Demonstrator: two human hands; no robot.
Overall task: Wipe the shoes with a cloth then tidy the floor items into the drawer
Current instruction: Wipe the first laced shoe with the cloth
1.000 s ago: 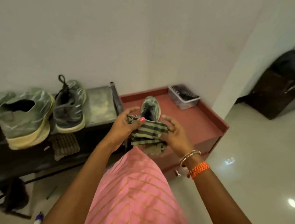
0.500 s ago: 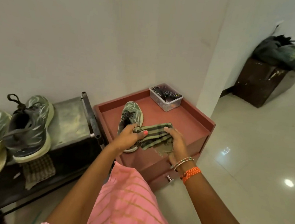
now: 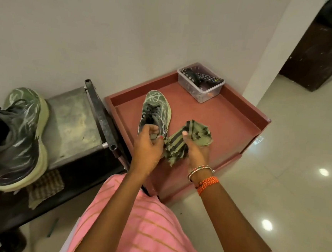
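Observation:
A green and grey sneaker [image 3: 156, 108] lies on top of the red drawer unit [image 3: 240, 120], toe pointing to the wall. My left hand [image 3: 148, 144] grips the sneaker's heel end. My right hand [image 3: 196, 150] holds a green striped cloth [image 3: 190, 137], bunched just right of the shoe, with the thumb on top of it. A second matching sneaker [image 3: 18, 133] stands on the dark shoe rack [image 3: 71, 121] at the left.
A clear plastic box [image 3: 199, 86] with remote controls sits at the unit's back corner. A checked rag [image 3: 44, 186] hangs off the rack's front. A dark brown cabinet [image 3: 320, 53] stands at the far right on the glossy tiled floor [image 3: 287, 176].
The shoe came down from in front of me onto the drawer unit's top. The cloth has moved off the shoe to its right side. My view has shifted to the right.

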